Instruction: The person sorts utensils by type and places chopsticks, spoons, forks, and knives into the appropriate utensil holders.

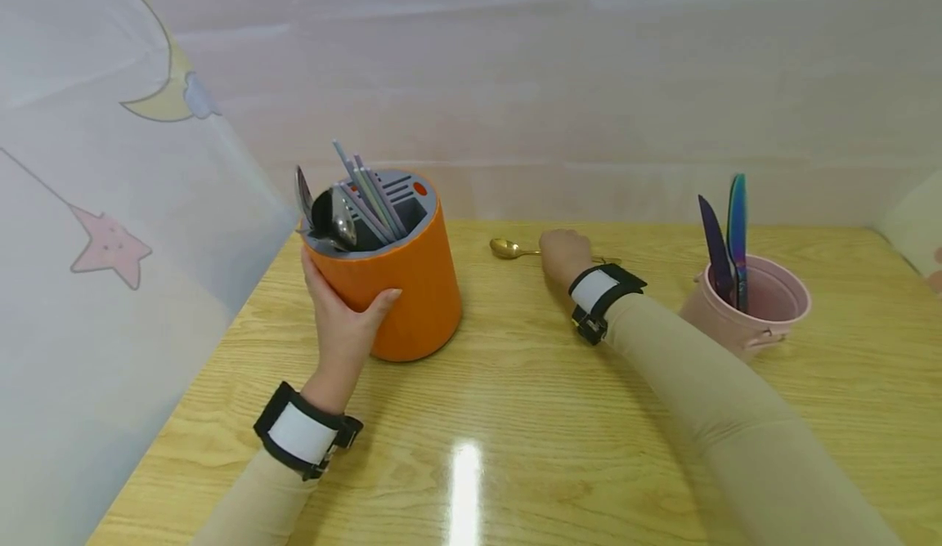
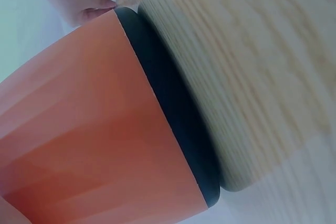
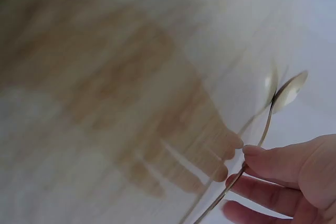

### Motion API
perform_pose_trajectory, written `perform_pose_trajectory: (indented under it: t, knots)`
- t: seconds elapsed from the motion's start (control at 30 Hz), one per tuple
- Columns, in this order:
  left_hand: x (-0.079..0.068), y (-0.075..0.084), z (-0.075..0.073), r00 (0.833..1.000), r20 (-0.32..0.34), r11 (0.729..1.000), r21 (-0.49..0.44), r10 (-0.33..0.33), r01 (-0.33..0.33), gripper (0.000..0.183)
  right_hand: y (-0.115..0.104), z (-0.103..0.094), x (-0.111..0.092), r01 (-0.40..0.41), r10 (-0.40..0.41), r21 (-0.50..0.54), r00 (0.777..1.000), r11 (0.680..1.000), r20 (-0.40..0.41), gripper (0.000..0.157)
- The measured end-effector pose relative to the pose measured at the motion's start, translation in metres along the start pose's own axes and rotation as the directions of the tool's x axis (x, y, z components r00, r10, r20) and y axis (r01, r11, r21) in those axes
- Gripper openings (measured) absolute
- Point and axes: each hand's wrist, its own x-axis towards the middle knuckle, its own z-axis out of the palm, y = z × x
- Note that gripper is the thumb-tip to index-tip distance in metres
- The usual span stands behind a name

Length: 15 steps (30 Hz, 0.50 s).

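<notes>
My left hand grips the side of an orange utensil holder, thumb across its front. Several pastel straws and some metal spoons stand in its grey slotted top. Toward the back of the table, my right hand pinches the handle of a gold spoon. In the right wrist view, the thumb and fingers meet on the thin handle of the spoon, its bowl pointing away. The holder's dark base rests on the table in the left wrist view.
A pink bucket stands at the right, near my right forearm, with two knives upright in it, one dark purple and one iridescent. The glossy wooden table meets a pale backdrop behind and at the left.
</notes>
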Motion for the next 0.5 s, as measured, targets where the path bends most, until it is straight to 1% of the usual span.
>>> perform_pose_trajectory:
  t: [0.1, 0.23, 0.3, 0.37, 0.5]
  knots:
    - [0.000, 0.000, 0.001, 1.000, -0.002, 1.000, -0.011, 0.014, -0.014, 0.135, -0.002, -0.001, -0.005, 0.022, -0.022, -0.029, 0.999, 0.999, -0.031, 0.021]
    - [-0.001, 0.000, 0.001, 1.000, -0.005, 1.000, -0.016, 0.026, -0.026, 0.136, 0.000, -0.001, -0.012, 0.081, -0.081, 0.010, 0.997, 0.997, -0.009, 0.017]
    - [0.000, 0.000, 0.001, 1.000, -0.007, 1.000, -0.015, 0.027, -0.027, 0.136, 0.002, -0.001, -0.014, 0.111, -0.112, 0.058, 0.994, 0.992, 0.018, 0.015]
    - [-0.001, 0.000, 0.001, 1.000, -0.010, 1.000, -0.016, 0.026, -0.026, 0.137, 0.004, 0.001, -0.015, 0.136, -0.139, 0.098, 0.990, 0.986, 0.029, 0.015]
    - [-0.001, 0.000, 0.001, 1.000, -0.014, 1.000, -0.011, 0.024, -0.024, 0.138, 0.007, 0.001, -0.020, 0.127, -0.136, 0.196, 0.990, 0.972, 0.034, 0.011]
